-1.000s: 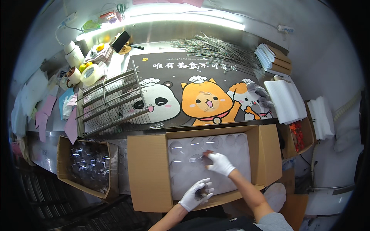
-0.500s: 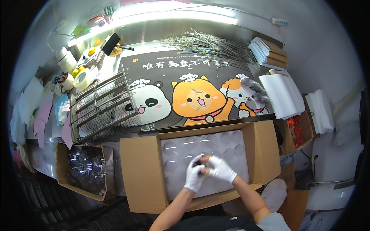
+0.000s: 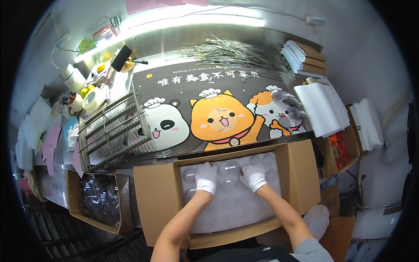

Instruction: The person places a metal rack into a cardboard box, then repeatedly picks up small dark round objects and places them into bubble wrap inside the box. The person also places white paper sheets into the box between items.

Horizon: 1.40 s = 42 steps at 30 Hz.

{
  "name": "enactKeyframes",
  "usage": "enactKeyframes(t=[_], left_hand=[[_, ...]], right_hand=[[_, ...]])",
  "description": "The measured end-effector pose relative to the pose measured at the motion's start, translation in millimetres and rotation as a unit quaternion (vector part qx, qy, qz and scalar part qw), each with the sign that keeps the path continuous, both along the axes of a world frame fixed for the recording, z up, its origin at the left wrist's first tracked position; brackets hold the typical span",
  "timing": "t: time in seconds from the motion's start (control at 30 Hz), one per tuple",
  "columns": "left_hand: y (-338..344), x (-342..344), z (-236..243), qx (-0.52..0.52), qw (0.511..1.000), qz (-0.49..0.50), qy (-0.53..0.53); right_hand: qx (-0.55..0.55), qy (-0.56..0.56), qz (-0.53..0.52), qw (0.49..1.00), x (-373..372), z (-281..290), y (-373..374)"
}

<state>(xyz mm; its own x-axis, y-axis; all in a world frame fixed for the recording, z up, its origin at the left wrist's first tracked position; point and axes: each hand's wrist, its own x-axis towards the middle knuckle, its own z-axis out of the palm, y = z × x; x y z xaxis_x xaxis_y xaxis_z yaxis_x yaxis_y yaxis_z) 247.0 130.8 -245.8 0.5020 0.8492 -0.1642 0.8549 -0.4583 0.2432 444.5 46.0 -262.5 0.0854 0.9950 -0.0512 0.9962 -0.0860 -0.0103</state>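
While our left hand [image 3: 206, 176], right hand [image 3: 253, 175] curl over white sheet [image 3: 235, 209], grips unclear, dark mat [image 3: 242, 90] lies beyond, lit tube [image 3: 196, 20] farther.

A tube light [image 3: 196, 20] (glaringly white) runs along the far wall [image 3: 262, 9] behind the metal bench [image 3: 159, 57]; a pale wall [image 3: 371, 61] stands right.

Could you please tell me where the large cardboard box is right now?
In the head view, the large cardboard box sits at lower centre, below the cartoon mat and right of the smaller carton, with the left hand and right hand inside.
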Motion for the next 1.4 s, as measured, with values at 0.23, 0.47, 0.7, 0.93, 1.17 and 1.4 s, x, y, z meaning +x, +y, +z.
enactKeyframes(t=[0.23,0.47,0.7,0.93,1.17,1.4], left_hand=[[-45,-15,-8,0.012,0.99,-0.13,-0.044],[-72,-53,29,-0.366,0.854,0.133,-0.346],[-130,-99,24,-0.632,0.397,0.293,-0.597],[-160,-126,21,-0.578,0.247,0.375,-0.682],[-163,-126,31,-0.525,0.438,0.24,-0.689],[-172,-96,21,-0.614,0.299,0.284,-0.673]], right_hand=[[-0.079,0.039,0.02,0.996,-21,-8,15],[-0.006,-0.086,-0.03,0.996,-10,32,6],[0.027,0.087,0.052,0.994,-96,32,34],[0.044,0.081,0.044,0.995,-123,12,30],[-0.078,0.5,0.069,0.86,-139,74,-90],[-0.033,0.345,0.067,0.936,-129,80,-125]])
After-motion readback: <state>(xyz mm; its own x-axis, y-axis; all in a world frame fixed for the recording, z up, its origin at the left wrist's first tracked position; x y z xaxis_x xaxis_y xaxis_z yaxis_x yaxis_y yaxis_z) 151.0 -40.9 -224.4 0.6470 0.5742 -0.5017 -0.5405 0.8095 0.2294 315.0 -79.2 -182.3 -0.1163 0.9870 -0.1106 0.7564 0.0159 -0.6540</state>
